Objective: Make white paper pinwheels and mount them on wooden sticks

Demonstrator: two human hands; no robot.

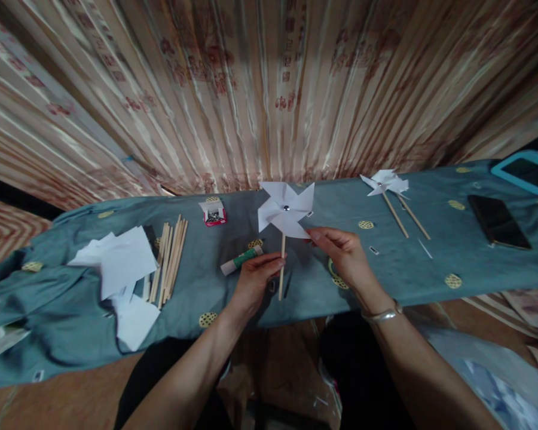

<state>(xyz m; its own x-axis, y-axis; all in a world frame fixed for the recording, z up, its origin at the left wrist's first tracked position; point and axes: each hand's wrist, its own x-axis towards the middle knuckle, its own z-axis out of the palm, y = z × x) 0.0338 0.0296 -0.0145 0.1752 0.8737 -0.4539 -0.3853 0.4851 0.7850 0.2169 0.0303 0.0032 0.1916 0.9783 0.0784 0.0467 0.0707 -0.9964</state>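
Note:
A white paper pinwheel [275,214] with a shiny pin at its centre stands upright in front of me on a thin wooden stick. My left hand [259,278] is closed round that stick below the blades. With thumb and fingers together, my right hand [338,248] pinches the tip of the pinwheel's lower right blade. Just beyond my left hand lies a glue stick [242,260] with a green label. A small open red and white box [214,214] of metal pins sits farther back to the left.
At the left are white paper sheets [125,260] and a bundle of wooden sticks [173,257]. Finished-looking pinwheels [381,181] lie at the right, near a dark phone [497,221] and a blue-framed device [526,172]. A green cloth [403,263] covers the table; a curtain [269,89] hangs behind.

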